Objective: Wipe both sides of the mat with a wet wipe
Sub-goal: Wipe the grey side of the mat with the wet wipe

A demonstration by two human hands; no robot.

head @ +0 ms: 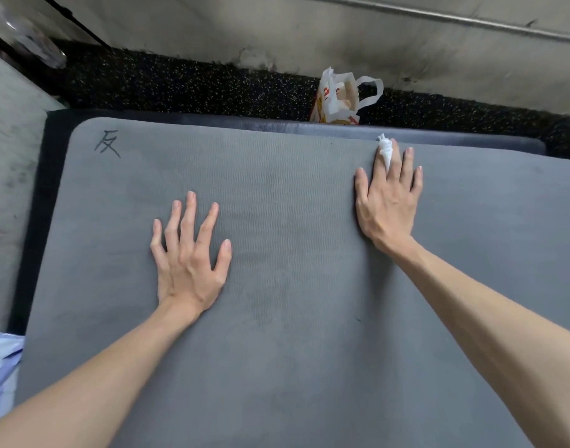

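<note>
Left hand (188, 253) lay flat, fingers spread, pinning the grey mat (293, 350). Right hand (387, 198) was also flat, wet wipe (385, 150) pinched between two straight fingers near the far edge. Better to bunch the wipe under the palm for full contact. Open mat to the right and near; plastic bag (338, 98) sat just past the far edge.

Looks like a gym corner: my grey mat (277, 286) on black speckled rubber flooring (180, 85) at 12 o'clock, stained concrete wall (277, 27) behind, plastic bag (338, 98) at 1.
</note>
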